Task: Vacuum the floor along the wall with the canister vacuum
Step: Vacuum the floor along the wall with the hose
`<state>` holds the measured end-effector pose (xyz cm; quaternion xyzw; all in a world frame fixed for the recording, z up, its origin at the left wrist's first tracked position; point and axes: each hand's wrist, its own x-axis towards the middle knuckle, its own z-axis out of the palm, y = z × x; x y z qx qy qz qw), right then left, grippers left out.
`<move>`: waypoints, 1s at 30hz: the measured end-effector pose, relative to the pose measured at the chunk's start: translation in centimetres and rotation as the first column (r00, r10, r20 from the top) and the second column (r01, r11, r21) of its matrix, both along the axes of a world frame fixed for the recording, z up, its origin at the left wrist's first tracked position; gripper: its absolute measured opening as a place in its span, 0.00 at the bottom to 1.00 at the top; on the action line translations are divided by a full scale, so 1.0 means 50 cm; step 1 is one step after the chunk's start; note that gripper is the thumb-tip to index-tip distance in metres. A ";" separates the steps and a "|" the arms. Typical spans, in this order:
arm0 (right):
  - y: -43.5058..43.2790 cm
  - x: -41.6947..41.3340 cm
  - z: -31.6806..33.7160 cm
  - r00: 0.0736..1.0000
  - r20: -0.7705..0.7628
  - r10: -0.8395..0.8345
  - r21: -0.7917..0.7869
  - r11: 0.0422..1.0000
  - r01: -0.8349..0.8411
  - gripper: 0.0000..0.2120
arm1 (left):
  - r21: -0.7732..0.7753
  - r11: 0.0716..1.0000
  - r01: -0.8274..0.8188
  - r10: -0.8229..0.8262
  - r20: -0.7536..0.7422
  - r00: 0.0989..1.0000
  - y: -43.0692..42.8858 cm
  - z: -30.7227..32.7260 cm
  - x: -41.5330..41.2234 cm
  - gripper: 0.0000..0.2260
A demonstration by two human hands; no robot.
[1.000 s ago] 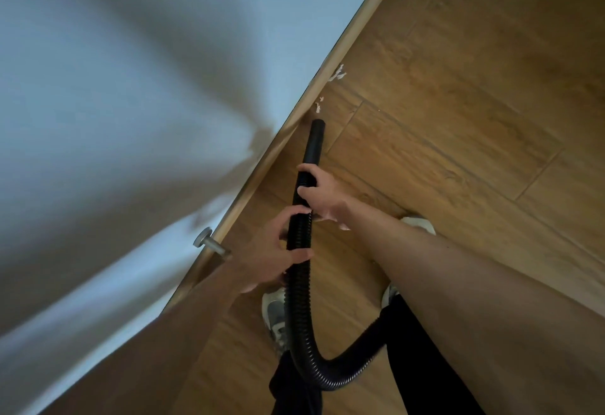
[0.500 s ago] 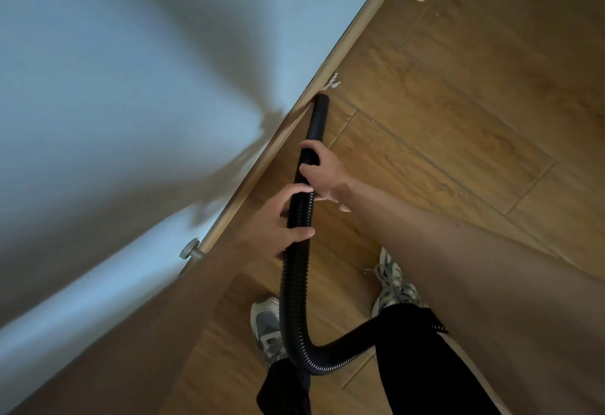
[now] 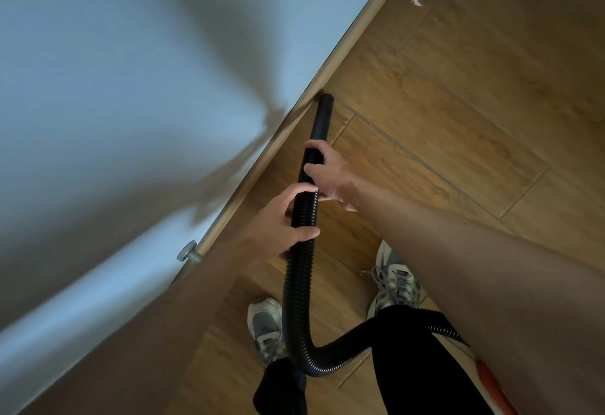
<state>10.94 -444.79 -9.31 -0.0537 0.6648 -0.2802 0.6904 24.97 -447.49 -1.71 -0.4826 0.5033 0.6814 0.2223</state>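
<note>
Your right hand (image 3: 329,174) and left hand (image 3: 278,228) curl round the ribbed hose (image 3: 296,283); it likely handles light and floppy; steer it near the stiff nozzle (image 3: 322,117).

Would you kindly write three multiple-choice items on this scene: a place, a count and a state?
1. Where is the tip of the black ribbed vacuum hose? A) by the wooden baseboard B) on a rug C) mid-floor
2. How many grey laced shoes show? A) one B) two C) none
3. How is the hose held? A) one hand B) no hand C) both hands
Key: 1 A, tip beside the baseboard; 2 B, one each side of the hose; 3 C, right hand and left hand curl round it.
</note>
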 end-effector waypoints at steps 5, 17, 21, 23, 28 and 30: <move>0.029 0.099 0.003 0.994 -0.003 0.105 0.009 0.994 -0.105 0.25 | 0.061 0.988 -0.143 0.140 0.050 0.989 0.042 0.018 0.097 0.28; 0.082 0.241 0.011 0.962 0.056 0.269 -0.006 0.963 -0.269 0.25 | 0.090 0.944 -0.317 0.295 0.199 0.935 0.129 0.045 0.231 0.30; 0.092 0.200 0.014 0.977 0.038 0.211 -0.003 0.977 -0.211 0.24 | 0.106 0.965 -0.239 0.221 0.161 0.962 0.118 0.041 0.200 0.29; 0.097 0.168 0.014 0.990 0.018 0.142 0.005 0.990 -0.142 0.24 | 0.117 0.974 -0.194 0.178 0.134 0.975 0.107 0.037 0.173 0.29; 0.115 0.077 0.009 1.000 -0.021 -0.018 0.040 0.999 0.019 0.21 | 0.005 0.995 0.100 -0.100 0.025 0.995 0.081 0.018 0.077 0.28; 0.130 0.038 0.008 0.995 -0.032 -0.096 0.064 0.993 0.098 0.20 | -0.059 0.967 0.247 -0.247 0.014 0.969 0.075 0.007 0.034 0.29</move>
